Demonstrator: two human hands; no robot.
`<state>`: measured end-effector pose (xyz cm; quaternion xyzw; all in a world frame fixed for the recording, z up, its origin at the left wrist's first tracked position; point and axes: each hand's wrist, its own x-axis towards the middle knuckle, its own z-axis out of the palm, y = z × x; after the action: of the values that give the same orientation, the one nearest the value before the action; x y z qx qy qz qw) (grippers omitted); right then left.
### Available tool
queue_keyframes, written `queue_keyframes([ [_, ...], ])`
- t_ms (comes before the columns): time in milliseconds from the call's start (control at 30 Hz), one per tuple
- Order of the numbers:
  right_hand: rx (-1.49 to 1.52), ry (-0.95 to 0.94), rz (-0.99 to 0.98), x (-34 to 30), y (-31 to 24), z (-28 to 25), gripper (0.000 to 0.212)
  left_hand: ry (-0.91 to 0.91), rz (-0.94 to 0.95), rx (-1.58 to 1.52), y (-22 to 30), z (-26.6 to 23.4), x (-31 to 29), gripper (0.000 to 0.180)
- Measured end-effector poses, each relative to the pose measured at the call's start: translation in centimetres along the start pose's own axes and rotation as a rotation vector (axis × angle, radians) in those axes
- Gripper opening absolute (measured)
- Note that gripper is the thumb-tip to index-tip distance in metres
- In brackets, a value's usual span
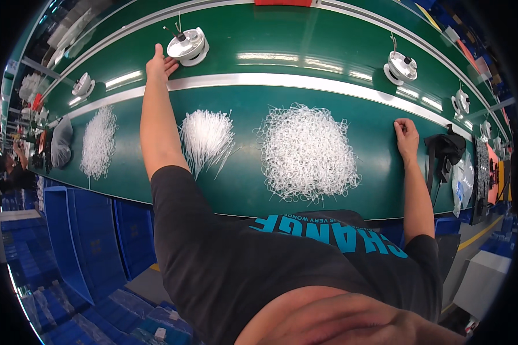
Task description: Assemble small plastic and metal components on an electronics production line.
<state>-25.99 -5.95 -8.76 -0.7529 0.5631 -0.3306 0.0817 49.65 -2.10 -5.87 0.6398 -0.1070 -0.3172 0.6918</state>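
My left hand (162, 65) reaches across to the conveyor with its fingers stretched out, right beside a white round part (188, 48) with a shiny top, a black piece and wires standing up. Whether the fingertips touch it I cannot tell. My right hand (407, 136) rests on the green worktable with its fingers curled in; anything inside them is hidden. Between my arms lie a bundle of straight white cable ties (207, 138) and a larger heap of cable ties closed into loops (308, 152).
More white round parts sit along the green belt (259, 37), one at the right (401, 68), one at the far left (83, 85). Another cable-tie pile (99, 141) lies left. A black bag-like item (448, 148) is right of my hand. Blue bins (92, 236) stand below the table.
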Motion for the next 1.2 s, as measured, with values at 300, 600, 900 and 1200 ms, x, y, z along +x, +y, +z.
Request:
queue_keyframes([
  [300,0.115,0.008,0.004,0.2,-0.4,-0.2,0.016,-0.298,0.092,0.059,-1.6,2.0,-2.2,0.024],
  [600,0.665,-0.209,0.052,1.8,-6.5,-1.6,0.037,-0.805,0.144,0.274,-1.9,17.9,-23.5,0.021],
  [900,0.891,-0.416,0.103,1.3,-7.9,-6.6,0.032,-1.275,0.047,0.421,-9.8,26.4,-39.5,0.022],
  [1200,0.719,-0.385,0.077,-0.3,-5.2,-6.6,0.027,-1.288,-0.010,0.507,-13.9,28.7,-43.9,0.025],
])
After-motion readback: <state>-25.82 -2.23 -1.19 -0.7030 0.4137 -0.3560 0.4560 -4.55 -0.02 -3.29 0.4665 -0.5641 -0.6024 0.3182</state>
